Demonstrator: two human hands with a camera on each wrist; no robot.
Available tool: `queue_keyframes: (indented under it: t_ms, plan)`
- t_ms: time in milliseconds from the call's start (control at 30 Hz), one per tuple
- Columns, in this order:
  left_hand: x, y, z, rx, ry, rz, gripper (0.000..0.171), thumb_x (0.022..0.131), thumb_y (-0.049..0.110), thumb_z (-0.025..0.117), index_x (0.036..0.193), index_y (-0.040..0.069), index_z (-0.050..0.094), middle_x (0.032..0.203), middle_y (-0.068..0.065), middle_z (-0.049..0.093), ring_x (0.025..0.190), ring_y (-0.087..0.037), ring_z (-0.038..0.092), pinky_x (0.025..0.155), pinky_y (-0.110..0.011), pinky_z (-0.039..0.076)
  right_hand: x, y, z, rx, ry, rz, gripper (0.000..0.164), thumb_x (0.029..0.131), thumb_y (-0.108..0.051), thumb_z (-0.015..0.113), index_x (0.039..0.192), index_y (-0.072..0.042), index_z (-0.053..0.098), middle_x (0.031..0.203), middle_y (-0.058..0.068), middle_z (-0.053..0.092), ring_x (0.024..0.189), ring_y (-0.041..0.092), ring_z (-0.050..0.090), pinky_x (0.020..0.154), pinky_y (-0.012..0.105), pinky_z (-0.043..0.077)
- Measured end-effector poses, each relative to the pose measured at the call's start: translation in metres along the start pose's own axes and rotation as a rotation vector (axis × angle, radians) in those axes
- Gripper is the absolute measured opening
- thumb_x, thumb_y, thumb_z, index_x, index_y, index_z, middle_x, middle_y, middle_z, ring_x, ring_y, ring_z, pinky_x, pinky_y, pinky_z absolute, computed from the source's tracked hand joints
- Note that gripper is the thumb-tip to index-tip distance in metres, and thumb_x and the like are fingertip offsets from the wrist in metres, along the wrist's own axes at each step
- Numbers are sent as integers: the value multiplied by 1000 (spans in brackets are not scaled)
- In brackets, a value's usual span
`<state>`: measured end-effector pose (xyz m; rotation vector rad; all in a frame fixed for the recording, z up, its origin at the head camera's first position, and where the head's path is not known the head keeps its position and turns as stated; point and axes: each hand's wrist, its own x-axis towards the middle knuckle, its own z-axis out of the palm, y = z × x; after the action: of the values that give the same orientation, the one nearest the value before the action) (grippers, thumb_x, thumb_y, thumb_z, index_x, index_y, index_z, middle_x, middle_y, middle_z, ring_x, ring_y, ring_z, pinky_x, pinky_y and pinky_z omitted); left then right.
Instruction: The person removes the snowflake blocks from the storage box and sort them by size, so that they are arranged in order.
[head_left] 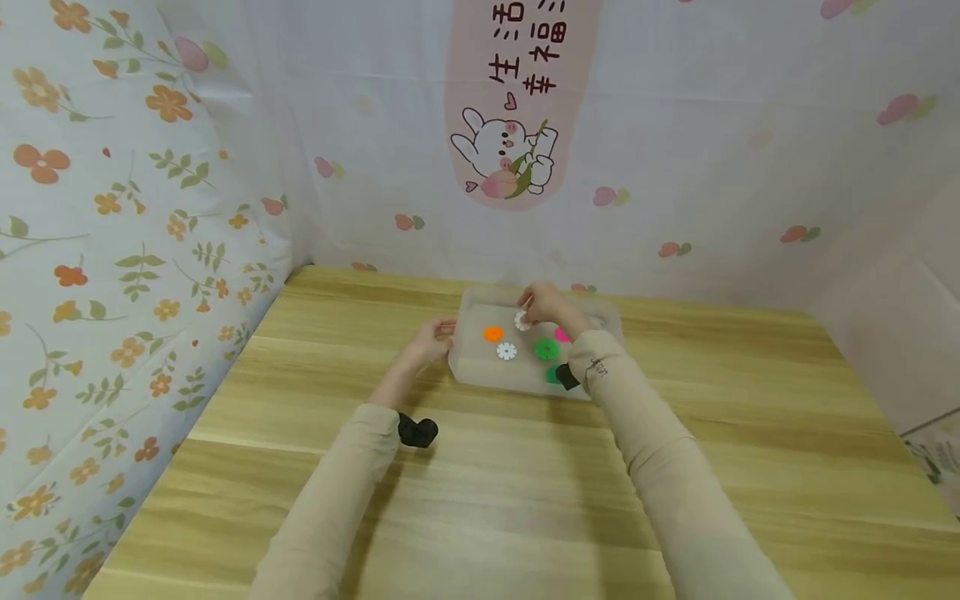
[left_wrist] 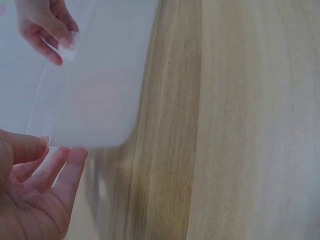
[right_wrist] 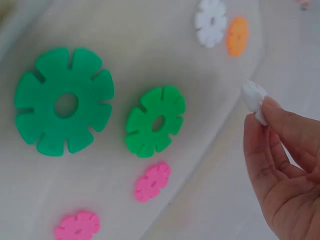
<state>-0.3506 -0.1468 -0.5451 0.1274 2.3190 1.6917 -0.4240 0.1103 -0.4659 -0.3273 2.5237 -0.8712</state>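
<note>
A translucent white plastic box [head_left: 480,374] stands on the wooden table, with flat notched flower-shaped discs in it. My left hand [head_left: 432,342] is at the box's left end. In the left wrist view its thumb tip meets the rim and its straight fingers touch the outside wall. Over the box, my right hand [head_left: 549,306] pinches a white snowflake disc [right_wrist: 253,96] between thumb and fingertips. Below it lie a dark green disc [right_wrist: 90,75], a lighter green disc [right_wrist: 142,122], a pink disc [right_wrist: 151,182], another pink disc [right_wrist: 77,227], a white disc [right_wrist: 204,30] and an orange disc [right_wrist: 237,36].
The wooden table [head_left: 480,500] extends around the box. Behind it hangs a white cloth [head_left: 675,167] with a rabbit print, and a flowered cloth [head_left: 127,250] lines the left side. Both wrists carry a black camera, one being the left wrist camera [head_left: 417,431].
</note>
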Motion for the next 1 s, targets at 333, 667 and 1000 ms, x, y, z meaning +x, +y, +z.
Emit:
queue_keyframes:
  t_ms: [333, 667, 1000]
  plan:
    - [11, -7, -5, -8, -22, -1, 46, 91, 6, 52, 135, 10, 39, 131, -13, 50, 110, -20, 55, 80, -30, 53, -131, -81, -16, 26, 15, -37, 26, 83, 3, 61, 108, 10, 59, 77, 8, 56, 65, 13, 55, 77, 33, 55]
    - [-9, 13, -5, -57, -57, -8, 45, 91, 6, 52, 134, 11, 40, 131, -13, 49, 106, -21, 56, 75, -30, 53, -145, -73, -10, 53, 23, -70, 19, 81, -1, 65, 96, 10, 62, 72, 6, 60, 67, 25, 63, 77, 42, 55]
    - [-2, 6, -6, -27, -45, -21, 44, 91, 7, 52, 134, 11, 40, 130, -12, 50, 103, -16, 58, 74, -30, 54, -160, -91, 11, 133, 12, -170, 17, 85, -4, 61, 96, 9, 61, 75, 8, 58, 66, 19, 60, 70, 37, 56]
